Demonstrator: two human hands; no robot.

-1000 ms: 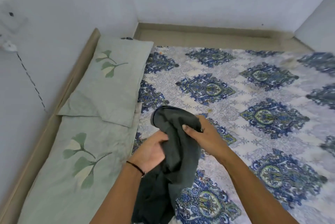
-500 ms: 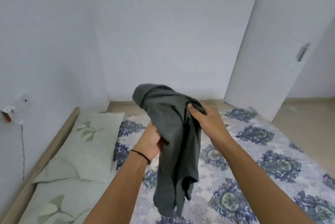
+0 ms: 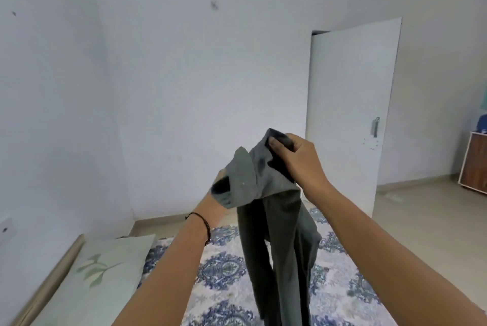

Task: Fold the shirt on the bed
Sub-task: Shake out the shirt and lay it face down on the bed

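A dark grey shirt (image 3: 279,241) hangs bunched in the air in front of me, high above the bed (image 3: 226,283) with its blue patterned sheet. My right hand (image 3: 297,159) pinches the shirt's top edge. My left hand (image 3: 216,199) is mostly hidden behind a folded-over flap of the cloth and grips it from below; a black band circles that wrist. The lower part of the shirt dangles in long folds toward the sheet.
A pale green pillow (image 3: 105,270) with a leaf print lies at the left along the bed's wooden edge. A white door (image 3: 350,114) stands open at the right. A brown cabinet (image 3: 474,164) sits at the far right on the tiled floor.
Both hands have lifted the shirt from near the sheet to chest height, and my view has tilted up toward the wall and door. The shirt now hangs longer below my hands.
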